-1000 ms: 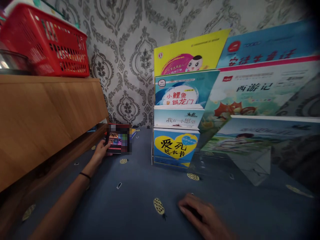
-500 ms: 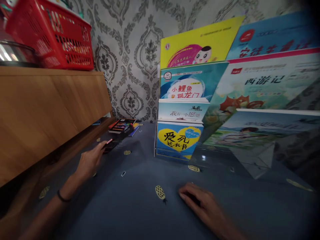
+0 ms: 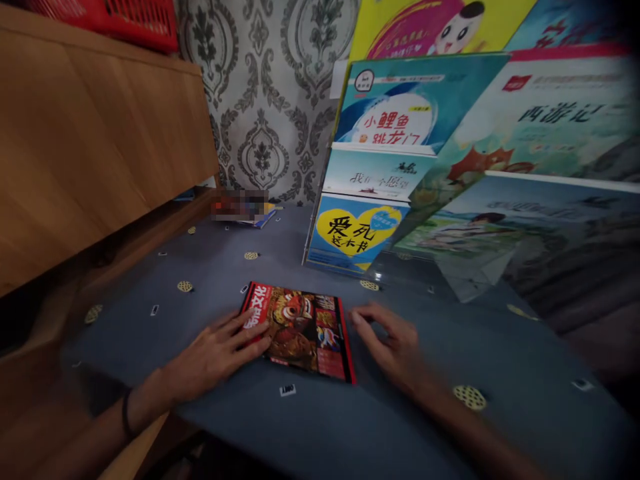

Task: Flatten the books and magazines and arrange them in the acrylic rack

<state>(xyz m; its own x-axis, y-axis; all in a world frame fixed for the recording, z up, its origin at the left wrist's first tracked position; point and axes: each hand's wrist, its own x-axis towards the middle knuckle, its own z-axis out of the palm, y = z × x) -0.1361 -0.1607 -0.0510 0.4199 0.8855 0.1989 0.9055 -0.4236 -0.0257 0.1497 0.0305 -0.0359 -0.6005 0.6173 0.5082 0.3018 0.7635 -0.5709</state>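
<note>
A thin book [image 3: 295, 327] with a red and dark cover and a carved-figure picture lies flat on the blue-grey tablecloth, turned sideways to me. My left hand [image 3: 220, 350] rests on its left side with the fingers stretched out over the cover. Just off the book's right edge is my right hand [image 3: 393, 337], loosely curled, thumb and fingers a little apart, holding nothing. Several picture books stand behind in a tiered display rack, among them a blue book with a yellow heart [image 3: 357, 233] and a pale blue one [image 3: 377, 175] above it.
A small pile of books [image 3: 257, 217], partly blurred out, lies at the back left of the table. On the left stands a wooden cabinet [image 3: 110, 133] with a red basket [image 3: 140, 23] on top. A clear rack foot [image 3: 475, 270] juts out at the right.
My left hand has come from near the back pile toward me, and the book it carried now lies flat before me. My right hand is now beside it. The view has tilted down.
</note>
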